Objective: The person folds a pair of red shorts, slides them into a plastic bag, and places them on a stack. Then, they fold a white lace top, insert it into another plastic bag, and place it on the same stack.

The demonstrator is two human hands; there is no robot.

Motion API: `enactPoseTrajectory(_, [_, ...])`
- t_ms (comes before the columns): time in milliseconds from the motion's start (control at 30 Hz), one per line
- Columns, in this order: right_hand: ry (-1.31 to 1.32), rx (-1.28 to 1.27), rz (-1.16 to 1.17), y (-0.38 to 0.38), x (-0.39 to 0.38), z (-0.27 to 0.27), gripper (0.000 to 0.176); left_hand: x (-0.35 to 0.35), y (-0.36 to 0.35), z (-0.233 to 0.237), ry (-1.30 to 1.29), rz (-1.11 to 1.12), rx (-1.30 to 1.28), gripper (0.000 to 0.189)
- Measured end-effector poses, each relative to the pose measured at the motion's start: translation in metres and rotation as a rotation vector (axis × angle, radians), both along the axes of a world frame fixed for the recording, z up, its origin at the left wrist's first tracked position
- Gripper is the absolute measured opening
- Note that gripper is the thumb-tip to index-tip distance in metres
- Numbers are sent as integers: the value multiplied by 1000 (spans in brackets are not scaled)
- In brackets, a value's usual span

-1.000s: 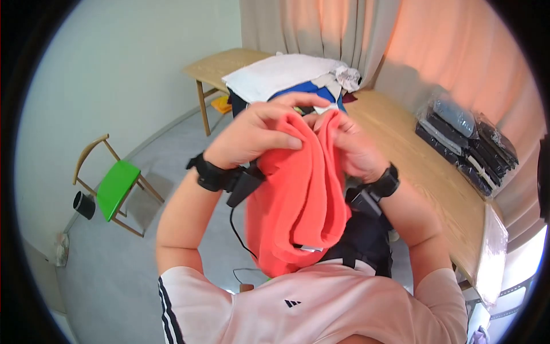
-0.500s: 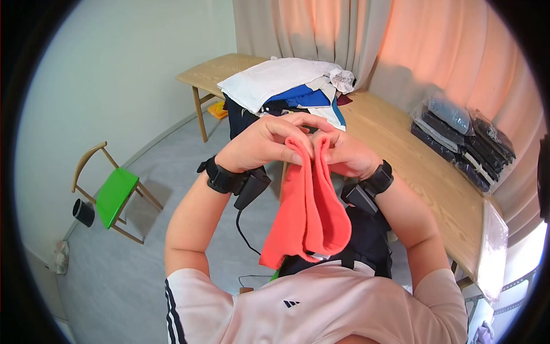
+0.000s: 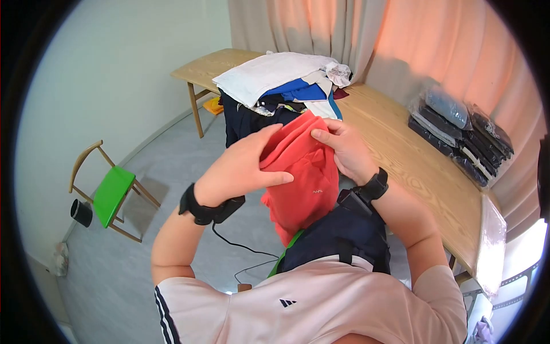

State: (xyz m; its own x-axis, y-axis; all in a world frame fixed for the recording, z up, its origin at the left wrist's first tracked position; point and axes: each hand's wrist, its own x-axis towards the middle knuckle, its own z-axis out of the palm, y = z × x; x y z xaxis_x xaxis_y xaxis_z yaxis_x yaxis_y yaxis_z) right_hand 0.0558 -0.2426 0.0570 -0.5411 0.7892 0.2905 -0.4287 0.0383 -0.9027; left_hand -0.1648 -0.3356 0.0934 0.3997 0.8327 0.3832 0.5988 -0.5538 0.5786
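A folded coral-red garment (image 3: 303, 180) hangs in front of my body, with a small pale logo on its face and several layers showing along its top edge. Its exact kind cannot be told. My left hand (image 3: 246, 163) grips the left edge, thumb across the front and the other fingers partly hidden by cloth. At the upper right corner, my right hand (image 3: 346, 150) pinches the layers between thumb and fingers. Both wrists carry black strapped devices, the left with a cable running down from it.
A wooden table (image 3: 395, 135) runs along the curtain. On it lie a heap of clothes with a white garment (image 3: 269, 74) on top and stacks of plastic-wrapped clothes (image 3: 458, 132). To the left are a green-seated chair (image 3: 114, 195) and a black bin (image 3: 81, 213).
The red garment has turned from edge-on to showing its front with the logo. My hands have moved apart; the left has shifted down and left along its side.
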Motion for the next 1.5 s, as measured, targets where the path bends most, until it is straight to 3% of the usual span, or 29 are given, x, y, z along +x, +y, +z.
enactPoseTrajectory(33, [-15,33,-32,-2,-1,-1,22,4,4,-10,60,79,131,64])
enactPoseTrajectory(67, [-15,35,-30,-3,-2,-2,22,6,8,-14,60,81,133,64])
enactPoseTrajectory(167, [-74,182,-143,-8,-2,-4,18,5,26,-29,80,135,132,40])
enactPoseTrajectory(333, [-320,208,-117,-6,7,2,20,0,37,-24,121,81,142,37])
enactPoseTrajectory(567, [-318,216,-163,-7,2,-3,22,20,33,-9,155,167,295,50])
enactPoseTrajectory(600, [-226,177,-156,-8,-1,-4,21,24,33,-8,157,164,294,50])
enactPoseTrajectory(667, [-129,142,-151,-8,-3,-3,21,30,35,-4,195,212,109,52])
enactPoseTrajectory(800, [-99,204,-239,-9,3,-3,22,31,43,-1,246,152,32,49])
enactPoseTrajectory(867, [-121,240,-271,-8,9,-3,22,30,42,4,-218,-3,-149,41])
enactPoseTrajectory(900, [-110,235,-256,-8,12,-3,21,27,44,5,-232,20,-117,29])
enactPoseTrajectory(1133, [-249,409,-268,-23,26,0,14,26,45,9,118,-172,-126,26])
enactPoseTrajectory(1300, [-274,299,-294,-24,28,-10,14,33,47,-1,183,-248,-14,18])
enactPoseTrajectory(1400, [-190,297,-292,-21,28,-14,17,38,51,-9,130,-179,194,16])
enactPoseTrajectory(1467, [-123,294,-294,-21,29,-13,19,40,45,-4,116,-117,153,16])
enactPoseTrajectory(1500, [-82,174,-239,-23,31,-11,20,42,41,-2,102,-54,111,15])
